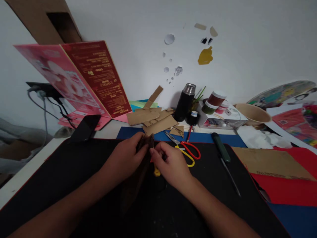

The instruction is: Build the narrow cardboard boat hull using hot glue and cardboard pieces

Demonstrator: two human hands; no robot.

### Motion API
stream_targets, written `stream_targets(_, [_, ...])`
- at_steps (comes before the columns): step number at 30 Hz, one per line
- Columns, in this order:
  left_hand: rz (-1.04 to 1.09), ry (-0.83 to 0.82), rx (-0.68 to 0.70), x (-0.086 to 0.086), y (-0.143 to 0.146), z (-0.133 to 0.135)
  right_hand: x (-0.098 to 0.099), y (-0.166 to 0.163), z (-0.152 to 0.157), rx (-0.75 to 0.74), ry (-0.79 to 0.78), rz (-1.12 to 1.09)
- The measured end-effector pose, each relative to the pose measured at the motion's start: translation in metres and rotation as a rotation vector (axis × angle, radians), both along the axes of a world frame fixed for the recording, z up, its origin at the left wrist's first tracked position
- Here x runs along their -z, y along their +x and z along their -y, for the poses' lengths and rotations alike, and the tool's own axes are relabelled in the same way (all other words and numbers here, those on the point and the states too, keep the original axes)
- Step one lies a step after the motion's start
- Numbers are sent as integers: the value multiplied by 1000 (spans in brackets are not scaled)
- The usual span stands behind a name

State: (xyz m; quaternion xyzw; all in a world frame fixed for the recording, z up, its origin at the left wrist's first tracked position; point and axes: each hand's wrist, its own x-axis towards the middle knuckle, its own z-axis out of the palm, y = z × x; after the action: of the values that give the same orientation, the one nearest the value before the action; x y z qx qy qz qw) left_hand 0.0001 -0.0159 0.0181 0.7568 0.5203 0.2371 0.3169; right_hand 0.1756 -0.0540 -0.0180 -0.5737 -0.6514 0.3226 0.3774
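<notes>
Over the middle of the black mat, my left hand (126, 157) grips a dark brown piece that looks like cardboard (139, 178), its thumb and fingers pressed together near the top end. My right hand (174, 165) is closed close beside it, thumb and forefinger pinched at the piece's right edge. Whether anything small sits in that pinch is hidden. A small yellow object (157, 172) shows below, between the hands. Just past my right hand lie scissors (194, 150) with red and yellow handles, partly covered by the hand.
Cardboard scraps (158, 119) are piled behind the hands. A black flask (184, 104), paint jars (215, 100) and a bowl (254, 114) stand along the wall. A green-handled screwdriver (224, 155) lies right. On the left are a phone (85, 128) and an upright red folder (94, 76).
</notes>
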Motion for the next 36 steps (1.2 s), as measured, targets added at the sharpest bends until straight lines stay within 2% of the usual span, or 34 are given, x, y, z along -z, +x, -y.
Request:
stream_targets(5, [108, -12, -20, -3, -1, -3, 7, 2, -2, 8, -40, -158])
stream_targets(13, [63, -5, -15, -2, -2, -2, 11, 1, -2, 31, -24, -268])
stream_targets(19, [73, 17, -14, -1, -3, -2, 13, -2, 0, 26, -85, -331])
stream_targets(29, [-10, 1, 1, -5, -3, -2, 11, -7, 3, -14, -112, -419])
stream_targets(36, [-121, 7, 6, -4, -3, -2, 13, -7, 3, -30, -93, -391])
